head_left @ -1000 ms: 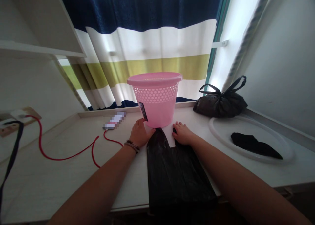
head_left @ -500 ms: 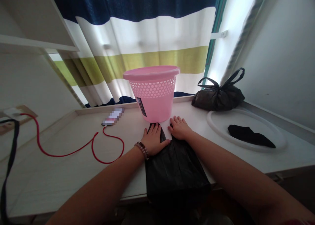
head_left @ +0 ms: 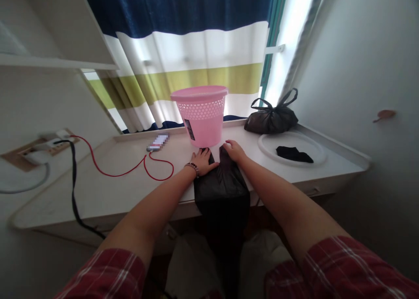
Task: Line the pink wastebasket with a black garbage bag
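A black plastic bag (head_left: 224, 183) with two handles lies over the desk's front edge and hangs down between my knees. My left hand (head_left: 201, 161), with a beaded bracelet at the wrist, rests open on the bag's left handle, fingers spread flat. My right hand (head_left: 235, 151) is closed round the top of the right handle, which is bunched and slightly lifted. Just beyond both hands stands an upright pink plastic wastebasket (head_left: 206, 126) with a perforated upper band and a dark label.
To the right sit a knotted black bag (head_left: 272, 121), a whitish ring (head_left: 262, 148) and a folded black item (head_left: 293, 154) within the ring. Leftward lie a phone (head_left: 158, 142) and its red cable (head_left: 113, 175), running to a wall socket (head_left: 54, 142). A striped curtain (head_left: 196, 50) hangs behind.
My right hand has gone from lying flat on the right handle to gripping it and raising it a little. My left hand stays flat. The view has shifted back, showing more of the desk.
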The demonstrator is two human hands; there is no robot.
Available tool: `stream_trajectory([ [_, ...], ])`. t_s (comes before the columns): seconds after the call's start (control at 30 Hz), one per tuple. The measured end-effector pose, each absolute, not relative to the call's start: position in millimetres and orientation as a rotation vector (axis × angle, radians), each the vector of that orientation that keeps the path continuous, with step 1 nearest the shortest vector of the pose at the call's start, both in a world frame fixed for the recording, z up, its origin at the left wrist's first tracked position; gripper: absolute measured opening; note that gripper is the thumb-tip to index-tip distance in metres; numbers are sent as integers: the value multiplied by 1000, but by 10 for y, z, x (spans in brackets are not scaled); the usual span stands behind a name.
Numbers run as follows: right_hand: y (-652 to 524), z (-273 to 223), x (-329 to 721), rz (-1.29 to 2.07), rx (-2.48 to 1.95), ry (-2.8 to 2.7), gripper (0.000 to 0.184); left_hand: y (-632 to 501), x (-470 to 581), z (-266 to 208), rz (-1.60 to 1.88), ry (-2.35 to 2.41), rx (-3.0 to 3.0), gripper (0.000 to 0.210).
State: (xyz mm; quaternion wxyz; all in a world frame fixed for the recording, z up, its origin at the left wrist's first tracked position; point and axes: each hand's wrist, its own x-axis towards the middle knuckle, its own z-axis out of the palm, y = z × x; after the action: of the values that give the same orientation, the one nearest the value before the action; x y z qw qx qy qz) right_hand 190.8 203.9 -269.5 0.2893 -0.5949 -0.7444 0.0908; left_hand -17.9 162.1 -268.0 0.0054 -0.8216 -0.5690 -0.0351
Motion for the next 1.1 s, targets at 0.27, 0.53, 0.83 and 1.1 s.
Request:
stream_trajectory([
  [0.27, 1227, -2789, 2019, 65, -1652, -2398, 72, 1184, 64, -2577, -331, -1827, -2411, 63],
  [0.53, 1064, -2800, 2004, 70, -1742, -2426, 77, 948, 41, -2822, -177, -1963, -2453, 72],
  [0.83, 1077, -2850, 2003, 30, -1736, -2413, 78, 943, 25, -2852, -211, -1946, -2427, 76],
  [1.1, 1070, -2852, 1991, 11, -1748, -2403, 77, 947, 3, -2852, -224, -1954, -2428, 73],
])
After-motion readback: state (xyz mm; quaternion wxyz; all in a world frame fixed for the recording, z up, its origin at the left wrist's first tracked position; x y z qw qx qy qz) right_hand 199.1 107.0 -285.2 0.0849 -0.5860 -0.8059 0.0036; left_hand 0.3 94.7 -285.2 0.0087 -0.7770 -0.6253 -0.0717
